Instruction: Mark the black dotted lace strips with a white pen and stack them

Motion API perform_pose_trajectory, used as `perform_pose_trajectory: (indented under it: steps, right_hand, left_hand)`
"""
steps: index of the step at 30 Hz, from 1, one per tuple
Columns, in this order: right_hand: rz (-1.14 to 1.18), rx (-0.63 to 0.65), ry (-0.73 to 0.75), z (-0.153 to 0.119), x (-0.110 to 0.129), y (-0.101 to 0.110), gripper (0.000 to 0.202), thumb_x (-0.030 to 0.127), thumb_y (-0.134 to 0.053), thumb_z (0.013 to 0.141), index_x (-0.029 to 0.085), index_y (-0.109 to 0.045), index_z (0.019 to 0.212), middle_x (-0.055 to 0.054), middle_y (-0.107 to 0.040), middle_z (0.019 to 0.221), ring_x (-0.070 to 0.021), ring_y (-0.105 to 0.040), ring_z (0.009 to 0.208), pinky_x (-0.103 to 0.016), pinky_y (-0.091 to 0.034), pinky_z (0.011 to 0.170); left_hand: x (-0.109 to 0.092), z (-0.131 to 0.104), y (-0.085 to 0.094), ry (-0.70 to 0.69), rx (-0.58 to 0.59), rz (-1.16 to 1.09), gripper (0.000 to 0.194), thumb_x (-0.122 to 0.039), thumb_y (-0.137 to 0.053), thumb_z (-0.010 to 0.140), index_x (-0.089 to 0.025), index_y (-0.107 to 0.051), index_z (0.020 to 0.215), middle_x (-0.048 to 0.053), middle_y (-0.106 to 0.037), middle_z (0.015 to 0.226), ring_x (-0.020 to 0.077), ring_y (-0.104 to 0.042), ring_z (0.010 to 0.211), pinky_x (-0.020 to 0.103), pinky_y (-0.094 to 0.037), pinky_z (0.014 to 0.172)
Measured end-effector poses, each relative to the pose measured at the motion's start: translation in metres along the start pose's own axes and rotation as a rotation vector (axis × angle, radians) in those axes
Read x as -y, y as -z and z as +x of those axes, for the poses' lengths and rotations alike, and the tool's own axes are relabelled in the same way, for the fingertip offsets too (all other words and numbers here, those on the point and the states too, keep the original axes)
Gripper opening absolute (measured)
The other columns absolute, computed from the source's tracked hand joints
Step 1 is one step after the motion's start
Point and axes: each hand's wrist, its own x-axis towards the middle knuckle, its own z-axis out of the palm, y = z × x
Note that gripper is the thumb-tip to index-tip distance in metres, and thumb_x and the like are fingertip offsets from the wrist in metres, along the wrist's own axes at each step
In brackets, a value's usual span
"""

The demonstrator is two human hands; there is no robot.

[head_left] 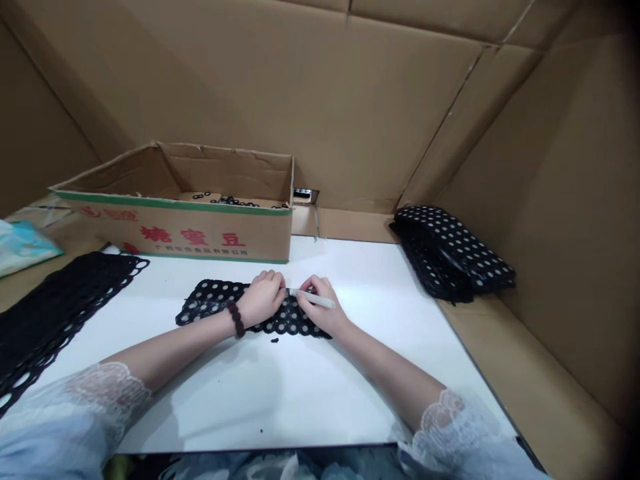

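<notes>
Seen from the head camera, a person leans both forearms in from the near edge of a white work surface (310, 393), lace-trimmed sleeves pushed back, and meets both hands at the middle of the board. The left hand (264, 298), a dark bead bracelet (237, 319) at its wrist, lies knuckles up with fingers curled and pressed down on a black perforated rubber sheet (215, 301); whether it pinches anything cannot be told. The right hand (323, 308) sits just beside it on the sheet's right end, fingers closed around a slim white pen-like tool (316, 299) held nearly level, its tip pointing toward the left hand. The sheet lies flat across the centre of the board, well clear of every edge. Bare white room opens in front of the hands and to the right, up to the board's right edge. At the far left a printed cardboard box (200, 233) stands on the board's back edge, small black rings (233, 199) lying inside. A strip of emptied black sheet (55, 313) overlaps the left edge, and a stack of dotted black sheets (453, 253) rests past the far right corner against the cardboard wall (565, 200).
</notes>
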Motion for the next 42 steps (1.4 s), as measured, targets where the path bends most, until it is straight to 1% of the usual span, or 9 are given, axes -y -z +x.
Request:
perform_pose_trajectory:
  steps: [3,8,15,19,24,29,32,36,42]
  right_hand:
    - [-0.118,0.057,0.065,0.002,-0.003,0.002,0.010,0.026,-0.047,0.077,0.019,-0.052,0.072,-0.003,-0.059,0.086,-0.0182,-0.046,0.091,-0.033,-0.034,0.083]
    - [-0.085,0.181,0.087,0.006,-0.003,0.008,0.014,0.025,-0.040,0.081,0.019,-0.052,0.075,-0.003,-0.058,0.081,-0.0153,-0.048,0.082,-0.031,-0.036,0.079]
    - [-0.115,0.182,0.096,0.005,-0.003,0.006,0.011,0.019,-0.042,0.077,0.019,-0.047,0.068,-0.002,-0.054,0.073,-0.0152,-0.045,0.076,-0.029,-0.036,0.073]
    - [-0.195,0.183,0.141,0.004,-0.002,0.005,0.012,0.020,-0.040,0.079,0.018,-0.047,0.069,-0.003,-0.053,0.073,-0.0158,-0.044,0.077,-0.030,-0.035,0.075]
    - [-0.407,0.189,0.251,0.004,-0.003,-0.003,0.014,0.023,-0.037,0.082,0.017,-0.048,0.074,-0.006,-0.051,0.077,-0.0177,-0.042,0.078,-0.031,-0.035,0.073]
    - [-0.674,0.136,0.201,0.008,-0.001,-0.018,0.014,0.022,-0.037,0.081,0.018,-0.050,0.077,-0.008,-0.052,0.076,-0.0210,-0.042,0.078,-0.032,-0.033,0.068]
    - [-0.733,0.137,0.175,0.012,0.003,-0.020,0.016,0.022,-0.036,0.082,0.018,-0.052,0.077,-0.009,-0.053,0.076,-0.0216,-0.042,0.078,-0.031,-0.033,0.066]
    - [-0.609,0.108,0.134,0.020,0.005,-0.008,0.016,0.023,-0.036,0.082,0.018,-0.051,0.075,-0.007,-0.052,0.075,-0.0199,-0.042,0.079,-0.031,-0.034,0.070]
    - [-0.092,0.290,-0.033,0.020,-0.008,0.018,0.031,0.023,-0.035,0.081,0.018,-0.049,0.054,-0.002,-0.056,0.071,-0.0167,-0.043,0.084,-0.029,-0.034,0.078]
  left_hand:
    - [0.004,0.002,0.001,-0.001,0.007,-0.064,0.011,-0.019,-0.036,0.077,-0.017,-0.047,0.077,0.006,-0.052,0.081,0.0219,-0.046,0.082,0.038,-0.039,0.075]
    - [0.007,0.001,0.006,-0.042,0.067,-0.194,0.014,-0.013,-0.032,0.075,-0.019,-0.044,0.079,0.001,-0.053,0.075,0.0157,-0.049,0.074,0.028,-0.042,0.069]
    - [0.010,0.003,0.005,-0.097,0.102,-0.231,0.019,-0.011,-0.032,0.074,-0.018,-0.047,0.084,0.003,-0.055,0.080,0.0160,-0.051,0.077,0.030,-0.044,0.071]
    - [0.007,0.002,0.006,-0.132,0.106,-0.171,0.012,-0.017,-0.035,0.077,-0.017,-0.048,0.076,0.004,-0.053,0.073,0.0191,-0.050,0.075,0.032,-0.042,0.071]
    - [0.000,-0.001,0.006,-0.114,0.077,-0.113,0.014,-0.017,-0.034,0.077,-0.019,-0.041,0.065,0.002,-0.047,0.061,0.0191,-0.047,0.063,0.031,-0.038,0.061]
    - [-0.008,-0.004,0.007,-0.060,0.051,-0.126,0.013,-0.017,-0.033,0.076,-0.021,-0.034,0.064,-0.001,-0.042,0.057,0.0164,-0.043,0.055,0.028,-0.034,0.052]
    - [-0.009,-0.005,0.011,-0.048,0.054,-0.159,0.014,-0.018,-0.031,0.078,-0.021,-0.032,0.064,-0.002,-0.040,0.057,0.0149,-0.043,0.053,0.026,-0.034,0.051]
    - [-0.002,0.000,0.014,-0.072,0.095,-0.215,0.015,-0.023,-0.028,0.082,-0.021,-0.033,0.068,-0.003,-0.043,0.060,0.0142,-0.045,0.058,0.025,-0.037,0.056]
    - [0.009,0.006,0.009,-0.085,0.163,-0.224,0.016,-0.028,-0.028,0.083,-0.019,-0.039,0.074,0.002,-0.050,0.069,0.0171,-0.049,0.066,0.028,-0.038,0.064]
